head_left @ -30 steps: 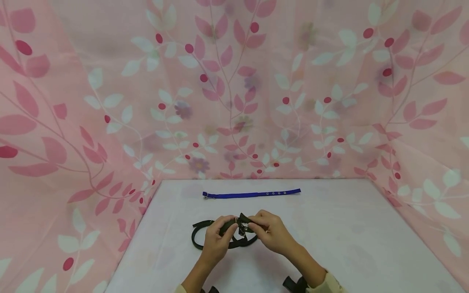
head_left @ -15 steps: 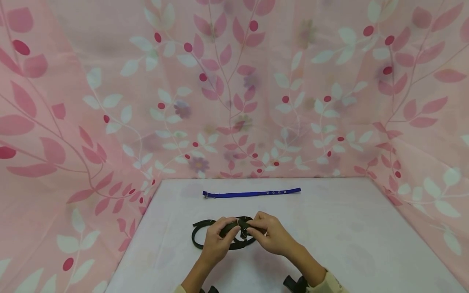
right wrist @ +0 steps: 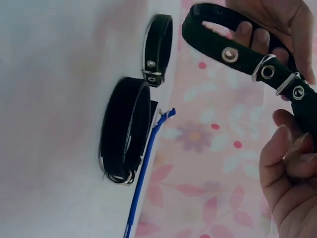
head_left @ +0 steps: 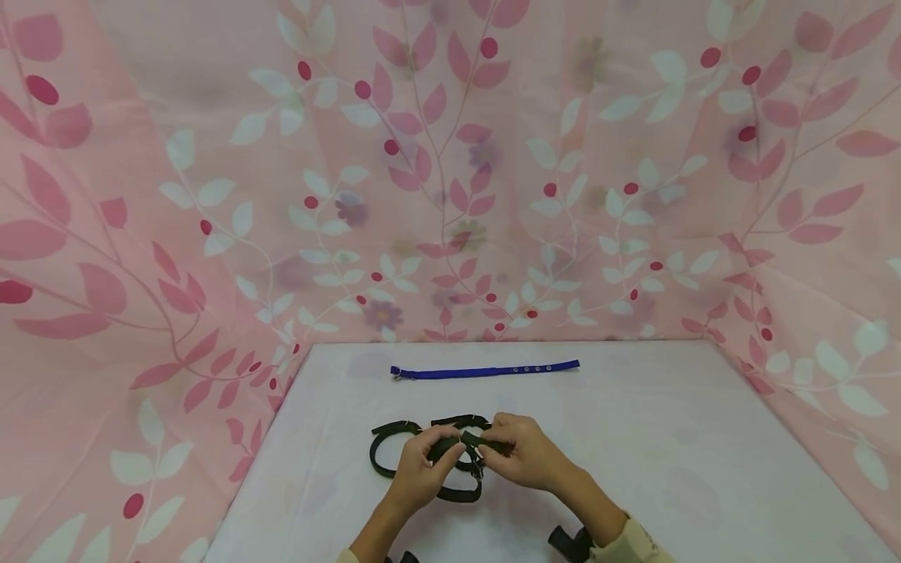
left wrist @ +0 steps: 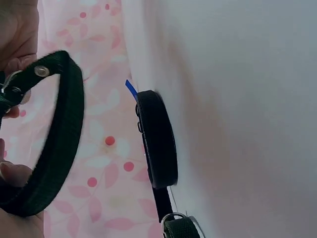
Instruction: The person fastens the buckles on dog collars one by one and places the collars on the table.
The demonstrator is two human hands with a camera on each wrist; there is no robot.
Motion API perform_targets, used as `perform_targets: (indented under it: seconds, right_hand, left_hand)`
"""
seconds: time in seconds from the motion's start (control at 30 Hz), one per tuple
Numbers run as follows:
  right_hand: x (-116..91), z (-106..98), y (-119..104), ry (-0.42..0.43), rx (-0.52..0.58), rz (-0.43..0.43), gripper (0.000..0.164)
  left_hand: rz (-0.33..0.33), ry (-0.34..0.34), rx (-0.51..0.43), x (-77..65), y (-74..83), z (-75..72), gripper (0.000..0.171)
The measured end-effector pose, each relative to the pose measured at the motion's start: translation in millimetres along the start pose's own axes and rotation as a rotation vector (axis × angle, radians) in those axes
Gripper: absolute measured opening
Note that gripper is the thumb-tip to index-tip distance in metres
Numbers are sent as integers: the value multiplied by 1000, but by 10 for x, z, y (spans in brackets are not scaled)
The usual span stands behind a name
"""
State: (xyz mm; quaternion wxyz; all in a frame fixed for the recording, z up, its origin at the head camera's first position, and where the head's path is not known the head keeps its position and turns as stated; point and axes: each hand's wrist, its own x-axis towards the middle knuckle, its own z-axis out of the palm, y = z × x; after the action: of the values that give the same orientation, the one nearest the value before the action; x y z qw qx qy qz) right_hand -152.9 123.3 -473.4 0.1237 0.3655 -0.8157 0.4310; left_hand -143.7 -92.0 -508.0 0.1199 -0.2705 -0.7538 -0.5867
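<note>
Between the two hands is a dark green pet collar (right wrist: 215, 47) with metal eyelets, a ring and a buckle. Its strap runs through the metal fittings, and the loop hangs below the fingers in the head view. The left hand (head_left: 420, 469) pinches one part of the collar with thumb and fingers. On the other side of the buckle, the right hand (head_left: 524, 450) pinches the strap end, its fingers curled. Both hands are raised above the white table, and they partly hide the buckle in the head view.
Two more dark collars, one on the left (head_left: 378, 457) and one further right (head_left: 461, 420), rest looped on the white table (head_left: 633, 438). Behind them a blue collar (head_left: 486, 373) lies stretched out. Pink floral cloth (head_left: 450, 195) surrounds the table.
The collar's strap end, earlier sticking up between the hands, has gone down into the right hand's grip. The loop hangs lower, uncovering the rear collar; the hands have shifted slightly downward.
</note>
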Motion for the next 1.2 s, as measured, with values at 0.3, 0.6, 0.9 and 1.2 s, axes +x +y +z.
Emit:
perform_targets:
  seconds: [0.3, 0.6, 0.9, 1.2]
  right_hand:
    - [-13, -16, 96, -46, 118, -88, 14]
    - [-90, -23, 221, -166, 268, 37, 13]
    - [-131, -32, 255, -228, 301, 35, 11]
    - [-135, -78, 255, -333, 311, 73, 11]
  left_hand:
    - [-10, -66, -8, 5, -11, -35, 15]
    - [-170, -178, -93, -11, -23, -62, 16]
    - [-109, -209, -87, -39, -51, -20, 14]
    - [-131, -348, 1, 3, -18, -54, 22]
